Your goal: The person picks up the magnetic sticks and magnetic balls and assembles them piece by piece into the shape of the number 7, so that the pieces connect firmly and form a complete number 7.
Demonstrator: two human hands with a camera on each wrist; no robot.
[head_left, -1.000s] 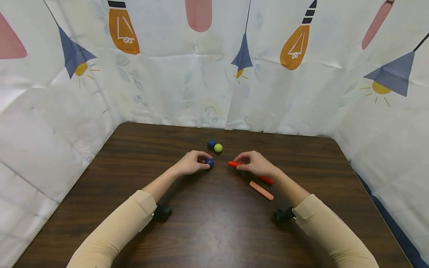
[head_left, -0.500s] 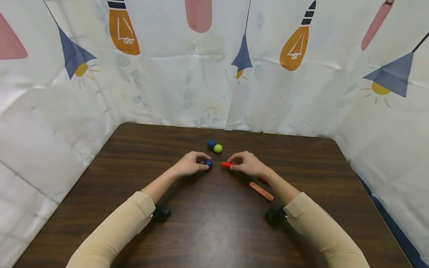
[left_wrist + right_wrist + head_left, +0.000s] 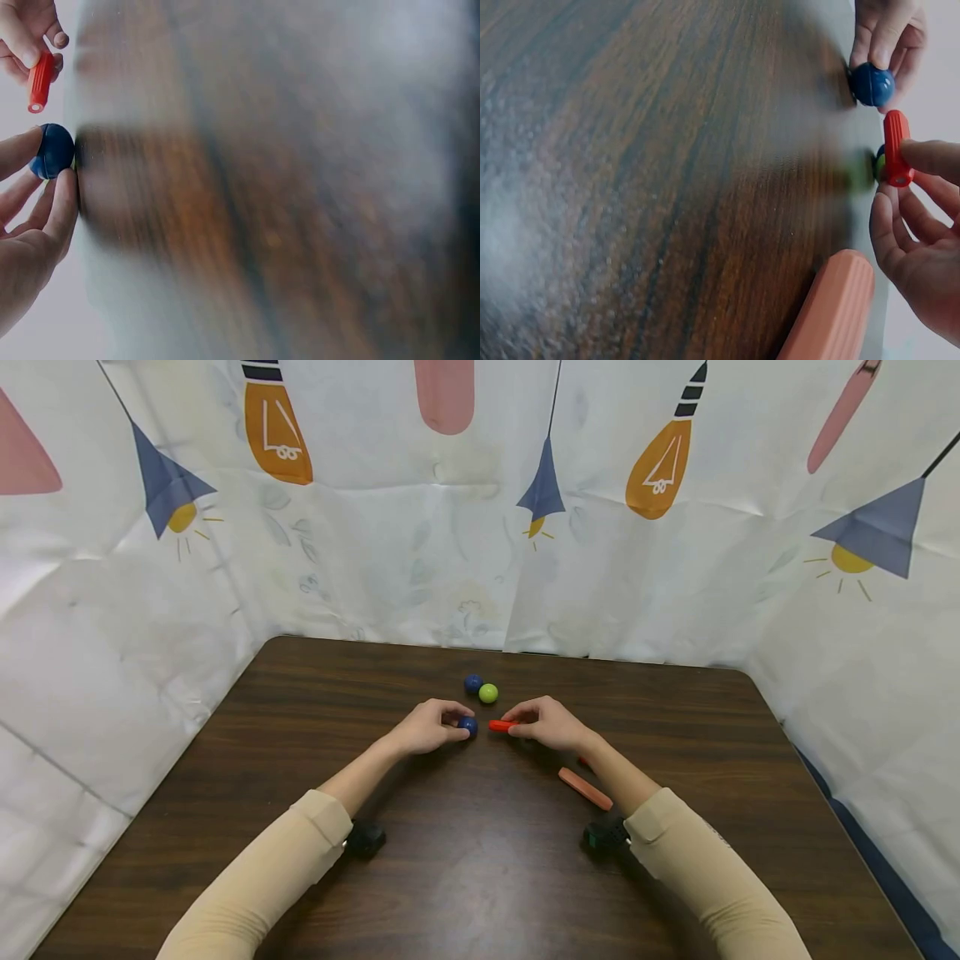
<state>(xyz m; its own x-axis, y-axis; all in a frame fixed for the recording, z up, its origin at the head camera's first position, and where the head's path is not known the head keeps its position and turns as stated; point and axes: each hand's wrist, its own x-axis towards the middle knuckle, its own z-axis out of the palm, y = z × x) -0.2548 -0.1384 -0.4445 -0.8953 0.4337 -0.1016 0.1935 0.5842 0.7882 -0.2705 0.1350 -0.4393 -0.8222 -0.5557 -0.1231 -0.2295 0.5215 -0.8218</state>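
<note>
With the fingers (image 3: 64, 210) of our left hand (image 3: 425, 728) we pinch a blue ball (image 3: 468, 727) near the middle of the desk (image 3: 337, 681). Our right hand (image 3: 553, 725) grips a red stick (image 3: 500, 726), its free end pointing at that ball, a small gap between. Beyond, a second blue ball (image 3: 473, 683) sits against a green ball (image 3: 488, 693). A salmon stick (image 3: 585, 789) lies near our right forearm (image 3: 611, 767).

The desk (image 3: 450, 827) is dk. brown w/ wood grain & soft glare (image 3: 480, 893). Wht. sheet (image 3: 645, 585) w/ printed lamps (image 3: 542, 481) & orange bulbs (image 3: 276, 431) is behind & at both sides.
</note>
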